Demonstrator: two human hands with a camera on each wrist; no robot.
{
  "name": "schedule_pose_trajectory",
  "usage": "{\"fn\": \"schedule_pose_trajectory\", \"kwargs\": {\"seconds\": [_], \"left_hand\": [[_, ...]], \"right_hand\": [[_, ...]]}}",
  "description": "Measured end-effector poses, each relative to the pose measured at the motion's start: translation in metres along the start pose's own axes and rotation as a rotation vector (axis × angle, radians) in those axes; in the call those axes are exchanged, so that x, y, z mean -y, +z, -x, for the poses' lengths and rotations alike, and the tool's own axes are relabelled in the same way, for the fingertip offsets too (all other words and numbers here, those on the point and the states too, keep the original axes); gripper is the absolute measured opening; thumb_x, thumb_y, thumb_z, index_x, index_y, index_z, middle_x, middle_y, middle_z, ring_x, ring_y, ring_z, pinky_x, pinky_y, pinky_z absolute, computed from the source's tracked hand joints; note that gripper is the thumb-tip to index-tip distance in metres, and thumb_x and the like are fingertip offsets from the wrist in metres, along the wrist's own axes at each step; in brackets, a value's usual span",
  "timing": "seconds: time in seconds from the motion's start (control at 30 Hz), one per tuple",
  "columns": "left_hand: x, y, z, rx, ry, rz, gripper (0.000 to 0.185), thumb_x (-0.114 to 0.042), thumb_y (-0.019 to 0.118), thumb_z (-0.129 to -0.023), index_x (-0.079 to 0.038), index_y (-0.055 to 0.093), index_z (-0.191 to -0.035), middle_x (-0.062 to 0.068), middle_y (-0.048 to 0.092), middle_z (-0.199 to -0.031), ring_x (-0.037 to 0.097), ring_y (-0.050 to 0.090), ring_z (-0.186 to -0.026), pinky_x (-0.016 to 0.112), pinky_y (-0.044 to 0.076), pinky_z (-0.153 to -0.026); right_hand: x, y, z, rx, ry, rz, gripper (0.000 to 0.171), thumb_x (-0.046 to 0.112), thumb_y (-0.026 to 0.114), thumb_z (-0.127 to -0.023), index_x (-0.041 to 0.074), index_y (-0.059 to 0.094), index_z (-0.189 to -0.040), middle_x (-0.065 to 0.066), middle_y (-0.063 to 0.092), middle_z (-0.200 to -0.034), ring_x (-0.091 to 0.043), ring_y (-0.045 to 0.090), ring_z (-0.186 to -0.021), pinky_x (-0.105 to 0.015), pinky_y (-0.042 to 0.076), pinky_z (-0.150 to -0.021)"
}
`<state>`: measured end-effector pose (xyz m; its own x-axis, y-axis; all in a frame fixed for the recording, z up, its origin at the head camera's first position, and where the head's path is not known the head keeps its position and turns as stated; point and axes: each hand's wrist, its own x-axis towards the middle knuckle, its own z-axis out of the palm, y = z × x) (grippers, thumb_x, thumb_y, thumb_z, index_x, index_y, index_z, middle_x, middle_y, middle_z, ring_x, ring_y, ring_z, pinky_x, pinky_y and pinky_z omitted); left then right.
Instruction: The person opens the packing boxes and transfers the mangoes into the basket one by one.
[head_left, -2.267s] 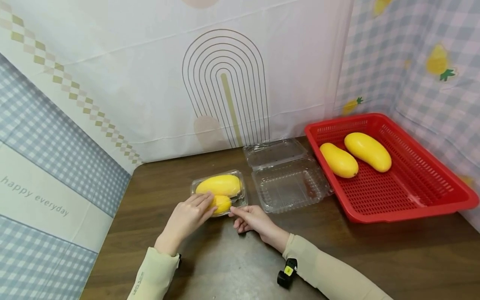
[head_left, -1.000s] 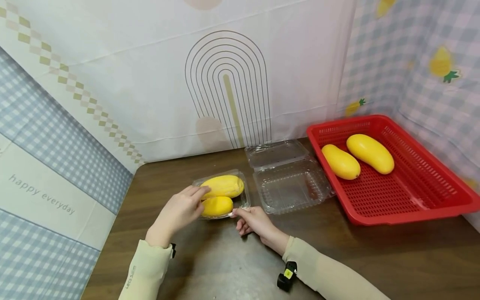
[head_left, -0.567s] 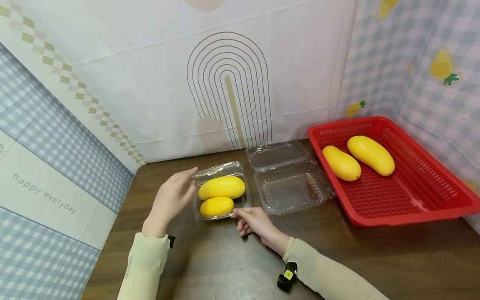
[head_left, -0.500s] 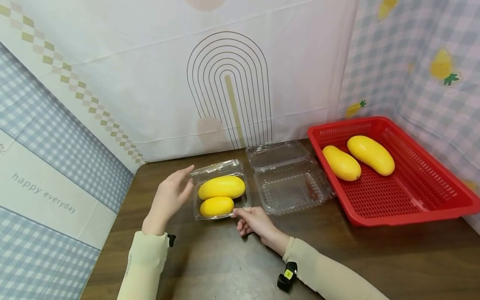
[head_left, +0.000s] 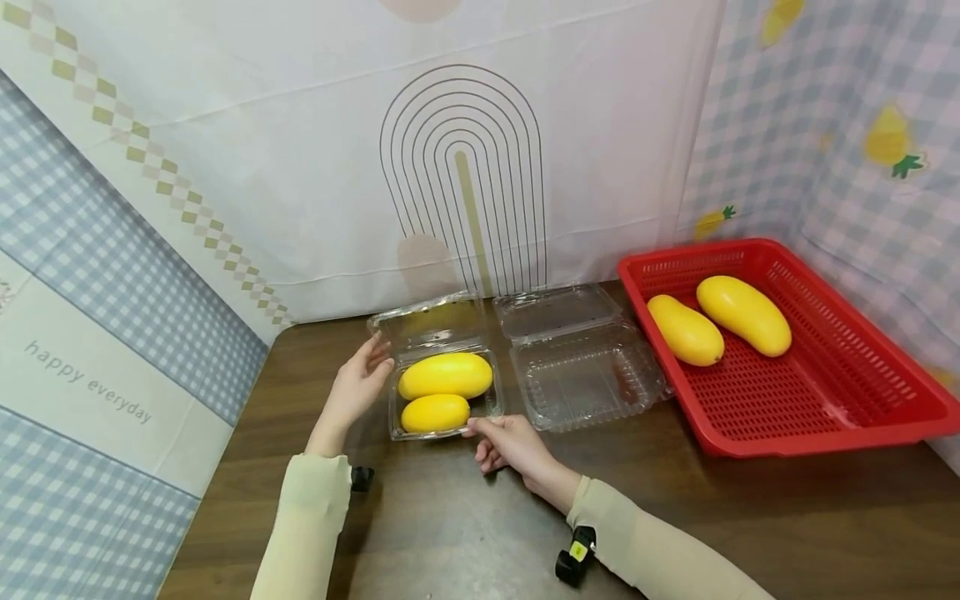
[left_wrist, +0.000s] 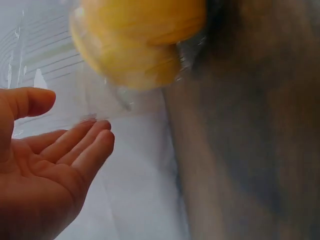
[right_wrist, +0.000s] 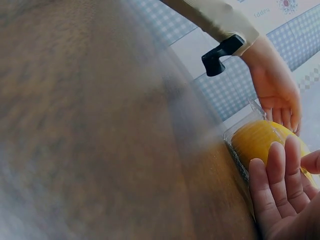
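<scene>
Two smooth, oblong yellow fruits, a longer one point(head_left: 446, 376) behind a shorter one point(head_left: 435, 414), lie in a clear plastic clamshell box point(head_left: 491, 400). Its hinged lid point(head_left: 435, 323) stands swung back behind them. My left hand point(head_left: 356, 385) is at the lid's left side; the left wrist view shows fingers extended, thumb apart, fingertips beside the clear plastic. Whether they touch it, I cannot tell. My right hand point(head_left: 517, 450) pinches the box's front right edge between thumb and index finger. The other fingers of that hand are bent loosely, and its grip is partly hidden in the right wrist view.
A second clear clamshell box point(head_left: 585, 375) lies unfolded to the right, against a red perforated basket point(head_left: 750, 442). Two more yellow fruits point(head_left: 744, 315) sit in the basket. Patterned cloth point(head_left: 315, 167) hangs behind the wooden table point(head_left: 435, 517).
The lid over the fruits has lifted and swung back, away from me. My left hand has moved off the fruits to the lid's left side. My right hand has kept its hold.
</scene>
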<state>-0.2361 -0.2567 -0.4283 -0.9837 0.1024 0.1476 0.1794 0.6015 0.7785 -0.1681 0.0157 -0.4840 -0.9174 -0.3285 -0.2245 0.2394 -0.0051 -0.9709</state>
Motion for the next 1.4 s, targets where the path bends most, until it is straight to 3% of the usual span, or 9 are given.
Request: {"fn": "schedule_pose_trajectory", "kwargs": {"seconds": [0.27, 0.7, 0.87, 1.1, 1.4], "left_hand": [[0.016, 0.011, 0.000, 0.115, -0.091, 0.007, 0.063, -0.009, 0.047, -0.102, 0.006, 0.021, -0.157, 0.028, 0.047, -0.148, 0.043, 0.050, -0.132, 0.053, 0.043, -0.105], [0.023, 0.018, 0.006, 0.102, -0.137, -0.032, 0.054, -0.015, 0.045, -0.104, 0.007, 0.035, -0.152, 0.025, 0.058, -0.138, 0.039, 0.052, -0.130, 0.052, 0.040, -0.109], [0.022, 0.018, 0.005, 0.108, -0.156, -0.059, 0.054, -0.019, 0.044, -0.104, 0.007, 0.038, -0.151, 0.027, 0.053, -0.142, 0.040, 0.049, -0.133, 0.053, 0.038, -0.111], [0.022, 0.019, 0.000, 0.152, -0.178, -0.070, 0.054, -0.022, 0.038, -0.107, 0.006, 0.036, -0.152, 0.024, 0.038, -0.155, 0.039, 0.033, -0.144, 0.053, 0.027, -0.117], [0.023, 0.016, 0.005, 0.167, -0.180, -0.093, 0.051, -0.024, 0.042, -0.108, 0.007, 0.042, -0.149, 0.026, 0.044, -0.151, 0.042, 0.037, -0.142, 0.055, 0.029, -0.115]], "right_hand": [[-0.001, 0.000, -0.001, 0.003, -0.014, 0.004, 0.040, 0.030, 0.064, -0.098, -0.007, 0.074, -0.107, 0.001, 0.060, -0.058, -0.009, 0.059, -0.048, -0.024, 0.054, -0.053], [-0.002, 0.001, -0.001, -0.008, -0.013, 0.004, 0.039, 0.031, 0.064, -0.098, -0.006, 0.075, -0.107, 0.001, 0.060, -0.058, -0.009, 0.059, -0.047, -0.024, 0.054, -0.053], [-0.002, 0.002, -0.001, -0.013, -0.020, -0.001, 0.039, 0.031, 0.064, -0.098, -0.005, 0.075, -0.106, 0.001, 0.060, -0.057, -0.009, 0.059, -0.047, -0.023, 0.053, -0.052], [-0.004, 0.002, -0.001, -0.011, -0.019, 0.011, 0.040, 0.031, 0.063, -0.099, -0.006, 0.075, -0.106, 0.002, 0.060, -0.057, -0.009, 0.059, -0.047, -0.023, 0.053, -0.053], [-0.004, 0.002, -0.001, 0.003, -0.021, 0.020, 0.047, 0.041, 0.063, -0.099, -0.003, 0.075, -0.108, 0.001, 0.060, -0.058, -0.009, 0.058, -0.047, -0.024, 0.053, -0.053]]}}
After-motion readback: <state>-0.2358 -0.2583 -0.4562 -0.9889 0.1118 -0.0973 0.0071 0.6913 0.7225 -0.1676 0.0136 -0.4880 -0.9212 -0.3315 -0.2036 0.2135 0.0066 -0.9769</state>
